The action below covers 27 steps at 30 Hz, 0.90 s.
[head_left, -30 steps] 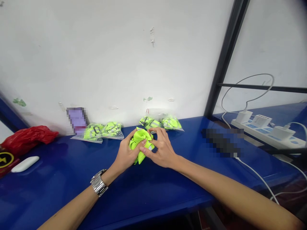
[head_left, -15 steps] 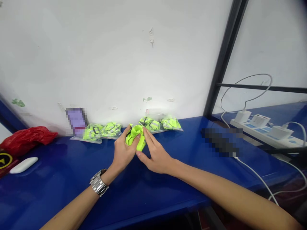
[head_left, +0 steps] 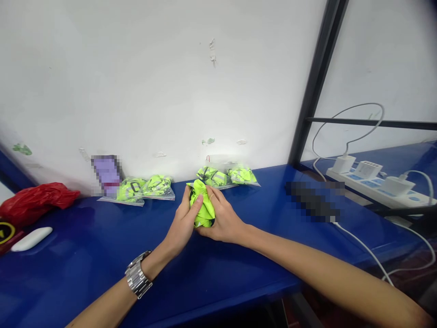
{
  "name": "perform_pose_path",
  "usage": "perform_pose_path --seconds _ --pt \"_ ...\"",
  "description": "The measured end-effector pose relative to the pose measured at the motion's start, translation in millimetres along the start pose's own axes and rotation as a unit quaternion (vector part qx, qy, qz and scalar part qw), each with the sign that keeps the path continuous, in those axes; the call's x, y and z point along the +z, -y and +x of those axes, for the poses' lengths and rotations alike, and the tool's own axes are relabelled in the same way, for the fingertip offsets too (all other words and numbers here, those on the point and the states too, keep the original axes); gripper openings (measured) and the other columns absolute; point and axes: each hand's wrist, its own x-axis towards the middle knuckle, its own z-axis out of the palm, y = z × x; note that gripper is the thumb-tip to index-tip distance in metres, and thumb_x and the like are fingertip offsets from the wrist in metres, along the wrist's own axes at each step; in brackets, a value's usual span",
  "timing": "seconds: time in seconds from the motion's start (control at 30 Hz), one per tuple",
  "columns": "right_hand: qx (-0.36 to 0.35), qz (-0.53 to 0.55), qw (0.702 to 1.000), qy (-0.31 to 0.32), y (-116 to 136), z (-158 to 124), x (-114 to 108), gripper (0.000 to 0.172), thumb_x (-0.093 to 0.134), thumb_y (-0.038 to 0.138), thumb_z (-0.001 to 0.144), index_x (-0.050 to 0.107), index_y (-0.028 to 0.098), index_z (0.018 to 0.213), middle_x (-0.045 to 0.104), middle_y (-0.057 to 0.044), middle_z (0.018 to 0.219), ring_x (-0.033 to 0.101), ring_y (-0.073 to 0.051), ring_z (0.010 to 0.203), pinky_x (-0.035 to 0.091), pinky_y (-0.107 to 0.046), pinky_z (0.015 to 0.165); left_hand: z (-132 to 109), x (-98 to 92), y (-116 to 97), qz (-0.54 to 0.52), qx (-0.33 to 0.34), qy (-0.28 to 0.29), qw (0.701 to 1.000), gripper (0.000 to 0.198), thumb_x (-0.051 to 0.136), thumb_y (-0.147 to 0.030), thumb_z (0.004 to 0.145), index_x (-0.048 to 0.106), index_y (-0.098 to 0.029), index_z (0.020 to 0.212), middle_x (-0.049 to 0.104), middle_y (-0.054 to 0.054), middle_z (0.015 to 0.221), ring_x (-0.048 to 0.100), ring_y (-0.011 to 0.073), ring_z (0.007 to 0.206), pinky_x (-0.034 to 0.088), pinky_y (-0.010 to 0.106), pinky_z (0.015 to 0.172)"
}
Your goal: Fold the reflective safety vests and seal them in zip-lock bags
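A bunched neon-green fabric piece (head_left: 204, 206) sits on the blue table (head_left: 239, 269), pressed between both my hands. My left hand (head_left: 181, 224), with a metal watch at the wrist, wraps its fingers round the fabric's left side and its thumb lies on top. My right hand (head_left: 221, 217) cups the fabric from the right, fingers closed on it. Behind, along the wall, lie clear bags of the same green fabric: a pair at the left (head_left: 145, 187) and a pair at the right (head_left: 227, 176).
A red plastic bag (head_left: 36, 201) and a white oval object (head_left: 31, 238) lie at the far left. A black post (head_left: 312, 84) stands at the right, with a white power strip (head_left: 380, 186) with chargers and white cables (head_left: 363, 248) beyond.
The fabric has been squeezed into a tighter bundle. Both hands have closed in around it, and the right hand's stretched fingers have curled onto it.
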Motion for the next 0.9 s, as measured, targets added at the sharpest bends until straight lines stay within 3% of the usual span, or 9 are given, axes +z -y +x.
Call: perform_pose_path --seconds 0.2,0.33,0.47,0.57,0.63,0.73,0.8,0.9 --pt "-0.003 0.05 0.998 -0.048 -1 4 -8 0.071 0.07 0.023 0.056 0.051 0.016 0.124 0.059 -0.012 0.117 0.053 -0.03 0.115 0.046 -0.041 0.097 2 -4.6 -13 -0.131 -0.088 0.109 0.981 0.061 0.056 -0.052 0.088 0.041 -0.027 0.141 0.055 0.007 0.137 0.054 0.0259 0.123 0.049 0.035 0.097" --pt "0.048 0.077 0.993 -0.073 -3 5 -11 0.053 0.069 0.025 0.057 0.059 0.016 0.109 0.065 -0.006 0.094 0.061 -0.023 0.085 0.05 -0.034 0.077 5 -13.5 -18 -0.083 -0.098 0.169 0.977 0.058 0.056 -0.052 0.088 0.044 -0.023 0.136 0.062 0.009 0.124 0.063 0.0252 0.105 0.054 0.034 0.083" --pt "0.098 0.102 0.988 -0.058 -4 5 -13 0.039 0.067 0.025 0.06 0.063 0.014 0.097 0.064 -0.002 0.079 0.056 -0.017 0.068 0.046 -0.028 0.063 9 -19.7 -12 0.101 -0.042 0.131 0.985 0.061 0.057 -0.058 0.084 0.048 -0.019 0.129 0.069 0.006 0.097 0.066 0.0214 0.084 0.054 0.027 0.064" --pt "0.127 0.141 0.981 -0.044 -3 6 -14 0.029 0.064 0.023 0.062 0.063 0.014 0.089 0.061 0.001 0.072 0.052 -0.014 0.061 0.043 -0.025 0.058 11 -21.4 -14 0.185 -0.046 0.093 0.977 0.069 0.056 -0.064 0.08 0.042 -0.018 0.13 0.07 0.003 0.075 0.065 0.0206 0.057 0.048 0.027 0.047" --pt "0.146 0.177 0.973 -0.037 -3 7 -14 0.022 0.063 0.022 0.062 0.063 0.014 0.083 0.059 0.002 0.069 0.051 -0.013 0.06 0.042 -0.024 0.056 13 -23.8 -18 0.256 -0.041 0.071 0.963 0.066 0.057 -0.065 0.078 0.046 -0.018 0.123 0.067 0.0 0.061 0.059 0.0196 0.044 0.041 0.026 0.04" --pt "0.175 0.243 0.954 -0.031 -4 8 -13 0.014 0.062 0.02 0.061 0.061 0.014 0.074 0.056 0.003 0.064 0.049 -0.011 0.057 0.041 -0.023 0.053 18 -28.4 -20 0.372 0.015 0.024 0.928 0.053 0.063 -0.064 0.074 0.057 -0.019 0.102 0.059 -0.003 0.048 0.058 0.0202 0.046 0.037 0.025 0.044" --pt "0.188 0.29 0.938 -0.035 -5 9 -12 0.013 0.063 0.019 0.06 0.06 0.014 0.072 0.056 0.003 0.063 0.048 -0.011 0.055 0.041 -0.022 0.052 19 -28.4 -20 0.355 0.014 0.021 0.934 0.052 0.063 -0.064 0.074 0.06 -0.019 0.099 0.063 -0.001 0.056 0.062 0.0217 0.057 0.042 0.027 0.05" --pt "0.197 0.34 0.918 -0.049 -3 11 -11 0.012 0.065 0.018 0.058 0.06 0.015 0.069 0.056 0.004 0.061 0.047 -0.01 0.054 0.042 -0.021 0.051 16 -20.9 -19 0.184 -0.046 0.049 0.981 0.053 0.065 -0.061 0.076 0.059 -0.019 0.109 0.072 0.005 0.087 0.067 0.0227 0.077 0.051 0.03 0.064"
